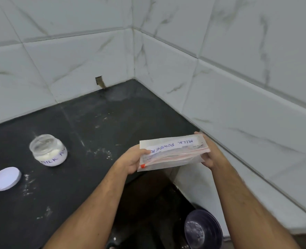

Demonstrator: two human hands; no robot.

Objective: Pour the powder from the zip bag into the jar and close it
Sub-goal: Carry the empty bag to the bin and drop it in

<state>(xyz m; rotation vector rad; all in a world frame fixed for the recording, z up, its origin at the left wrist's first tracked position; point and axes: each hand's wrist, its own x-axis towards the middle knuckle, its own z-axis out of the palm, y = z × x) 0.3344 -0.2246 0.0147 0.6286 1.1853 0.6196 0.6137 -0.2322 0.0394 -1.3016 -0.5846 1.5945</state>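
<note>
Both hands (130,161) pinching zip bag (172,152) ends

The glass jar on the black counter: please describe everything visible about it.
The small round clear glass jar stands upright on the dark stone counter, lidless, with white powder in its lower part. A white label reads "MILK PO...", the rest hidden. Its white round lid lies apart, nearer the camera. Neither hand touches it.

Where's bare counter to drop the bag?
Widest bare patch: between the jar and the right-hand tiled wall, back to the corner. Crowded at left, where the lid lies near the jar. Both hands hold the bag.
</note>
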